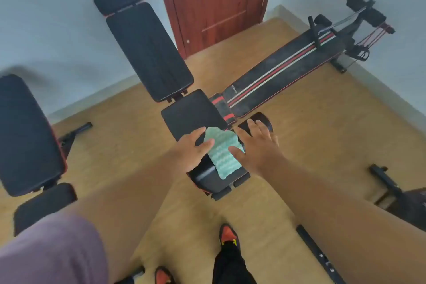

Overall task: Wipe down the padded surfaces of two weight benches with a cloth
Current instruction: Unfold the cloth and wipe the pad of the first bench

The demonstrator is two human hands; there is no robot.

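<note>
A pale green cloth (222, 152) lies draped over the near end of the middle black bench (191, 115), whose backrest (149, 50) tilts up toward the wall. My left hand (192, 151) hovers at the cloth's left edge with fingers spread. My right hand (255, 145) is at the cloth's right edge, fingers apart, thumb touching the cloth. Neither hand grips it. A second black padded bench (27, 136) stands at the far left.
A flat sit-up board (283, 71) with red and white stripes and resistance bands lies at the right, toward the corner. A red-brown door (216, 2) is behind. Black frame bars (318, 251) lie on the tan floor at the lower right. My orange shoes (228, 235) stand below.
</note>
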